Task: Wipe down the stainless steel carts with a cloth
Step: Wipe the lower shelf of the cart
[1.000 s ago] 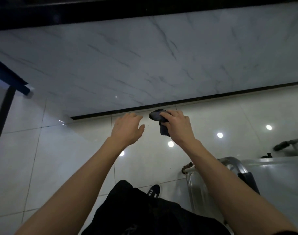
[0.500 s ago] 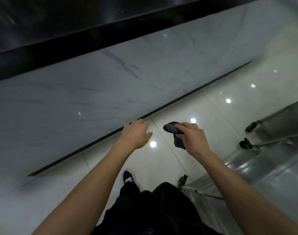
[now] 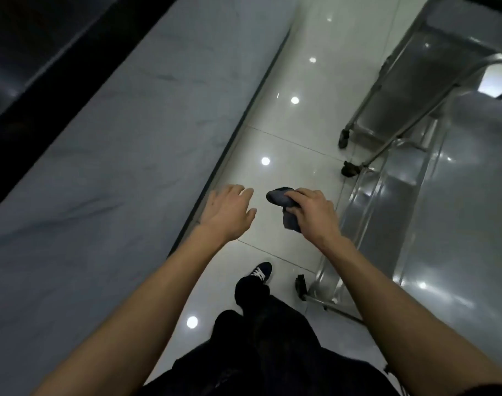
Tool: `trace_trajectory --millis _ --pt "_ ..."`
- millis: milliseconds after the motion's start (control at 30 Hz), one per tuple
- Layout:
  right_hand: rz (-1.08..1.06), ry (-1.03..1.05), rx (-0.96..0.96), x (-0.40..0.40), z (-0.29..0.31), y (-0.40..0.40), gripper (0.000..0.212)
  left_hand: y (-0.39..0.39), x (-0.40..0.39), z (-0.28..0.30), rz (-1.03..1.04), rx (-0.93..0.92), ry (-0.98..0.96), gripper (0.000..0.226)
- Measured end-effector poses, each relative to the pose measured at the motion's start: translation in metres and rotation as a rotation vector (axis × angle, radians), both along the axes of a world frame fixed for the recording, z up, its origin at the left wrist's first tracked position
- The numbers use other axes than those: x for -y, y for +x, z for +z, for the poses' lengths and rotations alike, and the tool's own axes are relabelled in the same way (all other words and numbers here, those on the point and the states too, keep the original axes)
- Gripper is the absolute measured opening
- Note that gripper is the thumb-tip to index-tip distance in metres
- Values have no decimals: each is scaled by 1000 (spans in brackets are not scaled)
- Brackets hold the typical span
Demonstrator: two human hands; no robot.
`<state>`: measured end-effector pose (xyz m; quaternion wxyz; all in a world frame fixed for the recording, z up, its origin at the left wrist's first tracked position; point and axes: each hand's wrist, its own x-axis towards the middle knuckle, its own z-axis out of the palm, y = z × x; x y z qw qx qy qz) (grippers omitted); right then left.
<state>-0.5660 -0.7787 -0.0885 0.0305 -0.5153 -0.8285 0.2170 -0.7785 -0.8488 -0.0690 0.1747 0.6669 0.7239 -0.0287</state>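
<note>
Head view: mid-frame, the right hand (image 3: 311,214) grips a soft, limp dark cloth (image 3: 284,208), best bunched; the left hand (image 3: 229,212) hangs open, empty.

Glossy pale floor tiles (image 3: 286,172) with thin grout lines, bright round reflections of ceiling lights in row down aisle. Left of aisle: grey-white marble wall panel (image 3: 115,155) with faint dark veining, thin black baseboard strip (image 3: 238,130) along floor edge. Above marble, broad black band (image 3: 58,70), then dark glossy surface at top left. Dim, cool light overall.
</note>
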Motion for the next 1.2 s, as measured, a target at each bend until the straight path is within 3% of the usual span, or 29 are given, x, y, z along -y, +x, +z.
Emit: trace_trajectory --millis 300,533,767,1200 --pt "-134 23 -4 -104 18 -15 31 -8 -134 11 -178 -73 33 44" --pt "-284 -48 23 -161 8 -8 33 -7 -225 -12 -347 -69 -13 46" --pt "-574 -97 79 -200 13 8 31 9 -327 -19 -622 -36 -46 47" --pt "-1096 -143 -4 -212 -49 73 32 139 -436 -40 -1151 -148 -133 48"
